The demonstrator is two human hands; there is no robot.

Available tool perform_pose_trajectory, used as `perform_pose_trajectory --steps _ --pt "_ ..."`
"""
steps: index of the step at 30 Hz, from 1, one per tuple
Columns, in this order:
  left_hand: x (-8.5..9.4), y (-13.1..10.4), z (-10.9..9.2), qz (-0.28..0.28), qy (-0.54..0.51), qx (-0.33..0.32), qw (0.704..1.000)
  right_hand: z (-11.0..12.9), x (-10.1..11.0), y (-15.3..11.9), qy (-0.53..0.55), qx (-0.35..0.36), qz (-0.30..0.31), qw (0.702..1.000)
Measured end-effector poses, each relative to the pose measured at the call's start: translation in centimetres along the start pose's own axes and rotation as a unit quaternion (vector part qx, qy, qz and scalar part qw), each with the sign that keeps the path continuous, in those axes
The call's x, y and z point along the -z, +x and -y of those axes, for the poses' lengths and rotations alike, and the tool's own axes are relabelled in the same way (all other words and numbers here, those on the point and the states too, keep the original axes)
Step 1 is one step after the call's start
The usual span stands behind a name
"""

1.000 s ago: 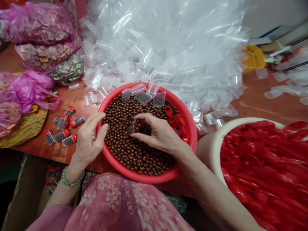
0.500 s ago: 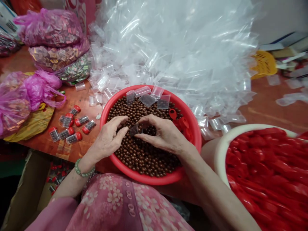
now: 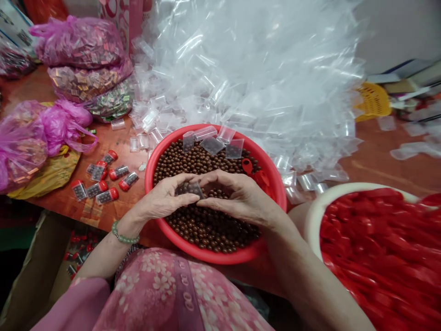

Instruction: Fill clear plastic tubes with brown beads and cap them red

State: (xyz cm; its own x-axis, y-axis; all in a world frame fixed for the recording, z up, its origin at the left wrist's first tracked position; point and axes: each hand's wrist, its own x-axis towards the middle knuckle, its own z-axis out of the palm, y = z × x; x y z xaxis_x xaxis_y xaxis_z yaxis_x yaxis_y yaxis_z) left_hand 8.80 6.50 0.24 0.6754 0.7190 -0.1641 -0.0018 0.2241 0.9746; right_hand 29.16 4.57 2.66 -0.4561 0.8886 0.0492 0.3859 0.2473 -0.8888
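A red basin [image 3: 284, 197] holds a mass of small brown balls [image 3: 206, 234]. Over its middle, my left hand [image 3: 168, 195] grips a small clear plastic container [image 3: 189, 188] that has dark balls showing through it. The thumb and fingers of my right hand [image 3: 234, 195] are curved around the container's right end, with the fingertips at its edge; whether they press on it is hard to see. Several clear containers [image 3: 212, 145] lie on the balls at the basin's back. Red plastic caps [image 3: 263, 179] rest at its right side.
Clear containers [image 3: 258, 82] form a big heap behind the basin. At right stands a white tub [image 3: 313, 225] of red caps. Filled red-capped containers [image 3: 98, 188] and pink bags [image 3: 82, 43] lie left. An open carton [image 3: 37, 266] is below, and a yellow basket [image 3: 374, 101] sits at back right.
My left hand has moved right and closed on the clear container, which was at my right fingertips before. Dark balls now show in it. The view has shifted slightly.
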Motion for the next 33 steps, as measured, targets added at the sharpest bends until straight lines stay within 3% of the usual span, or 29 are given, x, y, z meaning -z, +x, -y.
perform_pose_trajectory --steps 8,12,23,33 --pt "0.2 0.4 0.4 -0.01 0.008 -0.009 1.0 0.3 -0.3 0.4 0.052 -0.053 -0.004 0.997" --pt "0.2 0.6 0.6 -0.042 0.008 0.009 0.999 0.0 0.1 -0.3 0.04 -0.062 -0.023 0.997" --pt "0.1 0.6 0.4 -0.033 -0.011 -0.005 0.999 0.6 -0.2 0.3 -0.025 -0.022 -0.027 0.999" --pt "-0.2 0.4 0.1 -0.053 -0.066 -0.02 0.996 0.8 -0.7 -0.6 -0.05 -0.029 -0.085 0.995"
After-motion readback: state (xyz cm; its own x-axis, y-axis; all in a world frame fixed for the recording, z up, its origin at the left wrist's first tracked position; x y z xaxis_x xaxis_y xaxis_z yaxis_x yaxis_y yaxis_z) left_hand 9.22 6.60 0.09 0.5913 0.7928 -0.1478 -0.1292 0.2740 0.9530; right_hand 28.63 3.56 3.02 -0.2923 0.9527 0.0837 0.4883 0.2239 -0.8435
